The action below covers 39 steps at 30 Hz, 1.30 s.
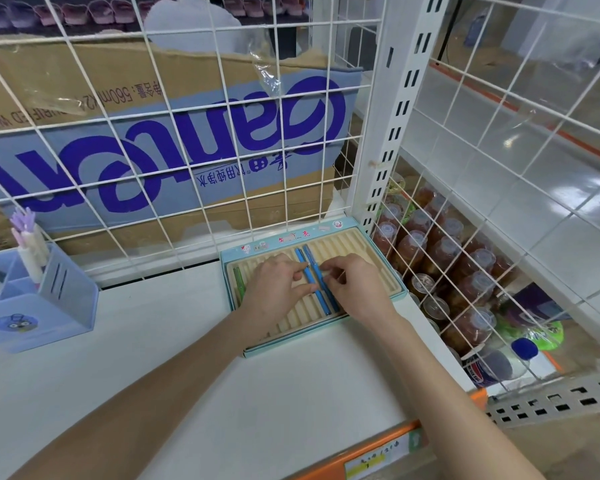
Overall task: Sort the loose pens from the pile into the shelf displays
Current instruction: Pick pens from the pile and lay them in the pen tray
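Two blue pens lie side by side in neighbouring grooves near the middle of the slotted pen tray, running from 11 to 5 o'clock; one green pen sits alone in the groove at the tray's 9 o'clock edge. Most grooves hold nothing. Tray: cream moulded insert in a pale blue box, set at the 3 o'clock end of the white shelf, hard against the wire grid wall, likely so that it faces the aisle.

Left hand: fingertips pinch the left-hand blue pen about midway, seemingly pressing it down into its groove. Right hand: curled fingers bear on the right-hand blue pen from 3 o'clock, apparently steadying or seating it; whether it truly grasps the pen cannot be told.

Blue desk organiser, 9 o'clock on the shelf, holds pastel pens upright. Printed water carton stands behind the grid. Bottled drinks are packed below at 3 o'clock. No loose pile is in view.
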Tool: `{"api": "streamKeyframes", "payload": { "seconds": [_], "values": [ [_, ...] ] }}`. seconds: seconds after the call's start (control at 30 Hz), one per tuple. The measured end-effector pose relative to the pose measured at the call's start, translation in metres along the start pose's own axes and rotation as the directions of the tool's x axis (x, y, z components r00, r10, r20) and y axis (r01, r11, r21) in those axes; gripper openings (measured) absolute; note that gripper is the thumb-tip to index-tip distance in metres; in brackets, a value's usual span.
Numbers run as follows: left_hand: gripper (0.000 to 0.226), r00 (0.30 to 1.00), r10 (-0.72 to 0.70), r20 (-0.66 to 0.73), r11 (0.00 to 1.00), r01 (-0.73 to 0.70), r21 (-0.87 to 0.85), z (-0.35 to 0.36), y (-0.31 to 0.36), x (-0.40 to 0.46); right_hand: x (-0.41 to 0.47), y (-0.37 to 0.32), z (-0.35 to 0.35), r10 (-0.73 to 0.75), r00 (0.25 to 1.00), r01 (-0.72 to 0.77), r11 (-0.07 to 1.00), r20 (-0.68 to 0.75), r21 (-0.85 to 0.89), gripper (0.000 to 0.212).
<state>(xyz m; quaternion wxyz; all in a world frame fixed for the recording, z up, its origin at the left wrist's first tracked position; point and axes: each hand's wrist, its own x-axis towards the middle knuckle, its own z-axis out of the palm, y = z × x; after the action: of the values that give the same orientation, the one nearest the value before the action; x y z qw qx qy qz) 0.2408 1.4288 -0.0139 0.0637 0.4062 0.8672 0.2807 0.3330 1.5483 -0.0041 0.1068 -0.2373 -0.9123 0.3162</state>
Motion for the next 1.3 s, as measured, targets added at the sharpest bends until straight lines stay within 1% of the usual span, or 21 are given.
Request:
{"api": "streamKeyframes", "payload": {
  "seconds": [0.2,0.47,0.53,0.6,0.67,0.73,0.83,0.9,0.97,1.07,1.2,1.3],
  "values": [
    [0.048,0.998,0.047,-0.031,0.998,-0.046,0.034,0.005,-0.004,-0.002,-0.005,0.002,0.010,-0.029,0.995,0.032,0.999,-0.091,0.034,0.023],
    [0.048,0.998,0.064,-0.001,0.990,-0.064,0.123,0.010,-0.009,0.002,-0.004,0.005,0.014,-0.061,0.994,0.064,0.998,-0.093,0.021,0.022],
    [0.048,0.997,0.081,-0.013,0.991,-0.079,0.109,0.009,-0.010,0.001,-0.005,0.005,0.014,-0.065,0.993,0.067,0.998,-0.103,0.014,0.022],
    [0.048,0.992,0.110,-0.061,0.992,-0.105,0.076,0.007,-0.012,0.000,-0.005,0.006,0.014,-0.072,0.990,0.074,0.997,-0.120,0.008,0.022],
    [0.047,0.974,0.186,-0.130,0.981,-0.178,0.072,0.003,-0.017,-0.001,-0.006,0.006,0.016,-0.075,0.988,0.076,0.997,-0.136,-0.001,0.022],
    [0.043,0.934,0.326,-0.149,0.940,-0.304,0.153,0.001,-0.021,0.001,-0.006,0.006,0.018,-0.078,0.986,0.076,0.997,-0.149,-0.013,0.022],
    [0.031,0.859,0.508,-0.064,0.831,-0.470,0.297,0.002,-0.029,0.006,-0.007,0.007,0.019,-0.092,0.982,0.090,0.996,-0.168,-0.020,0.021],
    [0.026,0.825,0.565,-0.023,0.788,-0.531,0.311,0.003,-0.034,0.007,-0.008,0.007,0.019,-0.101,0.979,0.098,0.995,-0.176,-0.023,0.021],
    [0.022,0.815,0.579,-0.005,0.777,-0.550,0.306,0.004,-0.035,0.007,-0.008,0.007,0.019,-0.108,0.977,0.105,0.994,-0.183,-0.026,0.022],
    [0.023,0.821,0.571,0.007,0.788,-0.550,0.276,0.006,-0.033,0.004,-0.008,0.007,0.020,-0.108,0.977,0.106,0.994,-0.182,-0.021,0.022],
    [0.021,0.816,0.577,-0.040,0.803,-0.557,0.212,0.006,-0.031,0.002,-0.007,0.008,0.022,-0.114,0.974,0.115,0.993,-0.196,-0.009,0.021],
    [0.020,0.812,0.582,-0.055,0.801,-0.560,0.213,0.009,-0.033,0.002,-0.008,0.009,0.023,-0.119,0.972,0.121,0.993,-0.203,-0.005,0.021]
  ]
}}
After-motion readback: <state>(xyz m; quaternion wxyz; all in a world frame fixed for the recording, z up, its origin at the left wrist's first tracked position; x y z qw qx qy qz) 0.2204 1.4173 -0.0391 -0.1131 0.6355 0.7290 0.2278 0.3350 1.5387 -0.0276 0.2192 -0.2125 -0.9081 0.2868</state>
